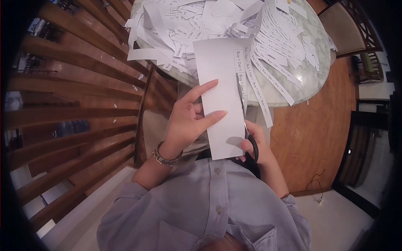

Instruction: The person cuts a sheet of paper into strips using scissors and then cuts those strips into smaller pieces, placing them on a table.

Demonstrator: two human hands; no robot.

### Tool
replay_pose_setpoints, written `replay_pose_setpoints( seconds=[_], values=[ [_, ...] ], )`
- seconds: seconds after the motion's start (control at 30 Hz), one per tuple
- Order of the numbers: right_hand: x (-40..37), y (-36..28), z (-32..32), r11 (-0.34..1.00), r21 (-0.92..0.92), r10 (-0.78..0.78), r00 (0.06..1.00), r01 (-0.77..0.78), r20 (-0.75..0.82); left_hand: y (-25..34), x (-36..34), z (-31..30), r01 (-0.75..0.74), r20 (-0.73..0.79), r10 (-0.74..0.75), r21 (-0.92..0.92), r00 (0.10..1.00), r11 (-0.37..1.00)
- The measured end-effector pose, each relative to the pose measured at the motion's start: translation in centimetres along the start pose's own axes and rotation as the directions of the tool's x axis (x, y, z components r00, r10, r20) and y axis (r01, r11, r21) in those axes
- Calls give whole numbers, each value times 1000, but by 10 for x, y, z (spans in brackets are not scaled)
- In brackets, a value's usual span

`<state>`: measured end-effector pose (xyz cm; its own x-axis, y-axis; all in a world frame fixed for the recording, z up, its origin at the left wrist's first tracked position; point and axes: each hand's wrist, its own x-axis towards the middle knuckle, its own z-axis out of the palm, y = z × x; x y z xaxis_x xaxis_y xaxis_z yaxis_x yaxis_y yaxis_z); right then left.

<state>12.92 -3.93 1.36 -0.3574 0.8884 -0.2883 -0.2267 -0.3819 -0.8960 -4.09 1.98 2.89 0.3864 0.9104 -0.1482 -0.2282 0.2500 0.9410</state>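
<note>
My left hand [190, 113] grips a white paper sheet [220, 100] by its left edge, thumb and index finger on the front and other fingers partly behind. A column printed "Buy 1 Get 1" runs along the sheet's upper right side. My right hand [259, 140] is closed round the black handle of a pair of scissors [254, 148]. The scissors' blades point up along the printed column, at the sheet's right edge. Beside them hangs a narrow strip [260, 98] with the same print, its lower end loose.
A round marble table [310, 83] bears a heap of cut paper slips [184, 29], some printed "Diskon 10%". More printed strips [276, 46] fan out on its right. Wooden slats [79, 90] stand at the left, and a chair [343, 29] is at the upper right.
</note>
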Motion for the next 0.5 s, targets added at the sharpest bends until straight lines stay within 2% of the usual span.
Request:
replay_pose_setpoints(
  seconds=[0.13,0.2,0.3,0.43,0.5],
  values=[
    [2,0,-1,999,-18,48,998,-48,28,-1,0,1,-12,-4,12,-8,1000,1000],
    [7,9,0,962,-168,-227,973,216,-49,0,-2,3,14,4,-13,-36,1000,999],
    [6,1,0,971,-101,-221,974,215,-50,-2,-6,6,-19,34,19,-7,999,1000],
    [10,-1,1,963,-129,-243,969,236,-49,2,-7,7,-24,22,24,-11,999,1000],
    [10,-4,2,974,-130,-190,981,184,-35,6,-8,6,21,15,-21,-19,1000,1000]
  ],
)
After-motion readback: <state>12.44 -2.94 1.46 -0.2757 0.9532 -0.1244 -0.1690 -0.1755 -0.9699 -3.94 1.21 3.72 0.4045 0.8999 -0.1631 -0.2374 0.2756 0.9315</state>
